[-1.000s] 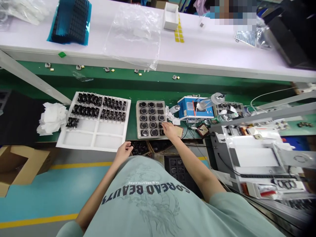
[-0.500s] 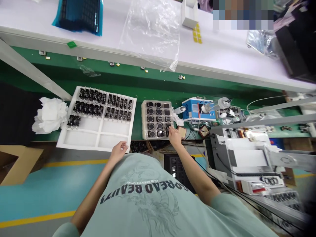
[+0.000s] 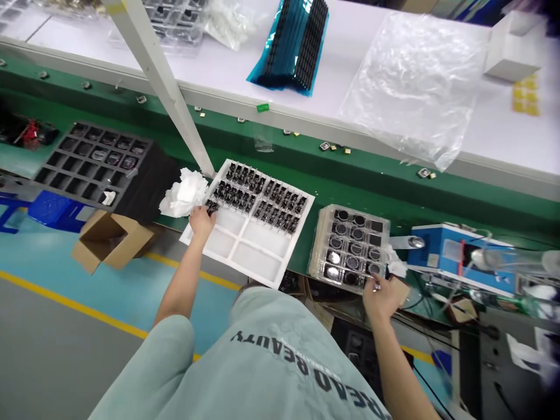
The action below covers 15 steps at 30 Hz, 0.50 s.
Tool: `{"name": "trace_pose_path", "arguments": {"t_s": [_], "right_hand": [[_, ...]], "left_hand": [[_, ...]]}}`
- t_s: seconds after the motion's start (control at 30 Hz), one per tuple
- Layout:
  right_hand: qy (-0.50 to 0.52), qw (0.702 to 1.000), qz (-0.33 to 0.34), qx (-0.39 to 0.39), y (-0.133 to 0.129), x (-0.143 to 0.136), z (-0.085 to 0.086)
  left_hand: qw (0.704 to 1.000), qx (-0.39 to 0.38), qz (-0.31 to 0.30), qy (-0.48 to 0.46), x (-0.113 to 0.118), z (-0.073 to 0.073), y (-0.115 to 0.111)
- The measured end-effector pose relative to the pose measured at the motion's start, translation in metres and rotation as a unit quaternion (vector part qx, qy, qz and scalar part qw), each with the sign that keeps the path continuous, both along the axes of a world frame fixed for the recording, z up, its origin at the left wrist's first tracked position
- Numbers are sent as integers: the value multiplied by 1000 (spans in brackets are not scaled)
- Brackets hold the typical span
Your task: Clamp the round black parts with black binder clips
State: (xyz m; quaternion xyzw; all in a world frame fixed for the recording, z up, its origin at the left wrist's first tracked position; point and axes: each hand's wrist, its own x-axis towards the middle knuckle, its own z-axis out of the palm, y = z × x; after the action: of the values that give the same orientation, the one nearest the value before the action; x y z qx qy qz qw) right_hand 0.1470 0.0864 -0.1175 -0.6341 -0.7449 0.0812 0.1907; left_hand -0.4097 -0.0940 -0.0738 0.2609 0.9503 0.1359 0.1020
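Note:
My left hand (image 3: 202,221) is at the left edge of the white divided tray (image 3: 240,238). Its fingers close on a black binder clip (image 3: 212,207) at the end of the third row, and the hand hides part of that row. Further rows of black clips with metal handles (image 3: 282,209) fill the upper compartments. My right hand (image 3: 380,296) is at the lower right corner of the clear plastic tray (image 3: 311,256), which holds round black-rimmed parts (image 3: 356,249). Its thumb and fingers are pinched together around something small that I cannot make out.
Crumpled white tissue (image 3: 184,192) lies left of the clip tray. A stack of dark foam trays (image 3: 87,169) stands farther left, above an open cardboard box (image 3: 111,242). On the right is a blue machine (image 3: 464,256). A white shelf (image 3: 336,52) with a sloping post (image 3: 168,93) runs behind.
The view has swung left. My left hand has moved from the clip tray's front right edge to the clips at its left. My right hand stays by the clear tray, now slightly below its corner.

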Motion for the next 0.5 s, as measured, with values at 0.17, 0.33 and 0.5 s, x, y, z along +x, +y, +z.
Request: {"name": "trace_pose_path", "arguments": {"t_s": [0.17, 0.33, 0.5], "right_hand": [[56, 997, -11, -53, -43, -25, 19], [185, 971, -14, -150, -71, -60, 38], [408, 832, 75, -368, -73, -131, 67]], "left_hand": [[998, -65, 7, 4, -8, -12, 26], [993, 55, 86, -59, 10, 11, 30], [850, 309, 64, -421, 133, 59, 62]]}}
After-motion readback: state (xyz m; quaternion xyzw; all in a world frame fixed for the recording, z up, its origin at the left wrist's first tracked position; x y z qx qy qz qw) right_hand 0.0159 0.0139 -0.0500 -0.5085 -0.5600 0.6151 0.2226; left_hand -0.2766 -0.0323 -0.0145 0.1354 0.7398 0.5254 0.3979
